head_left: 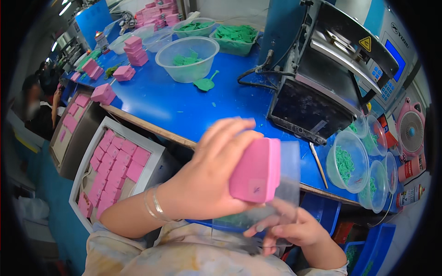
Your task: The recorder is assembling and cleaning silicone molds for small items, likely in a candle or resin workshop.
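Observation:
In my left hand (216,170) is a pink block (255,170) with rounded corners and a small mark on its face. My fingers wrap round its far side, and it hangs above the table's front edge. Beside and below the block is a piece of clear plastic (290,175), either a bag or a thin box; I cannot tell which. Bent fingers of my right hand (294,227) are at its lower part, seen partly through it, and seem to grip it. Motion blurs the fingertips.
A blue table (156,110) bears clear bowls (191,69) of green pieces, a flat green piece (206,84) and pink block stacks (136,53). A black and metal press (317,101) stands right, near a thin brush (318,165). A white box (156,161) of pink blocks is left.

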A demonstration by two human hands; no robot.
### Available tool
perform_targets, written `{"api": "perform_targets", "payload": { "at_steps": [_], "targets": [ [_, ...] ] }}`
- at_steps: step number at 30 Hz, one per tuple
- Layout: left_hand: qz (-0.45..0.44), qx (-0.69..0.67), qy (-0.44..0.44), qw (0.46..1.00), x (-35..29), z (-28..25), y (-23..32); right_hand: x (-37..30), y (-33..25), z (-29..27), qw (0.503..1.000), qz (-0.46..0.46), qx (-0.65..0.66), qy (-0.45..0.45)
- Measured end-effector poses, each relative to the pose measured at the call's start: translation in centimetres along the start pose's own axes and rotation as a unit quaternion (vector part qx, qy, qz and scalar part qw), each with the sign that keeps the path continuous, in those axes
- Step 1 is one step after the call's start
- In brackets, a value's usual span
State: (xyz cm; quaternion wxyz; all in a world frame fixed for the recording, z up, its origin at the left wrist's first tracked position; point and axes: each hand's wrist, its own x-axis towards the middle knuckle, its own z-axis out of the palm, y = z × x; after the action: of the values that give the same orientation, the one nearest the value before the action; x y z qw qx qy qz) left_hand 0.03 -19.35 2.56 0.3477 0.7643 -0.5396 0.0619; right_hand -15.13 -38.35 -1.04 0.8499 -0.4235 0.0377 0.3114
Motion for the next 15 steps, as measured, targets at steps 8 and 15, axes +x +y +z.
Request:
{"api": "perform_targets", "payload": {
  "at_steps": [8, 15],
  "targets": [
    [-0.141, 0.111, 0.104, 0.978, 0.5, 1.0, -7.6, 1.0, 2.7, -1.2, 0.997, 0.010, 0.053, -0.055],
    [0.034, -0.008, 0.079, 0.996, -1.5, 1.1, -0.4, 2.4, 3.8, -2.4, 0.998, -0.020, 0.017, -0.050]
  ]
}}
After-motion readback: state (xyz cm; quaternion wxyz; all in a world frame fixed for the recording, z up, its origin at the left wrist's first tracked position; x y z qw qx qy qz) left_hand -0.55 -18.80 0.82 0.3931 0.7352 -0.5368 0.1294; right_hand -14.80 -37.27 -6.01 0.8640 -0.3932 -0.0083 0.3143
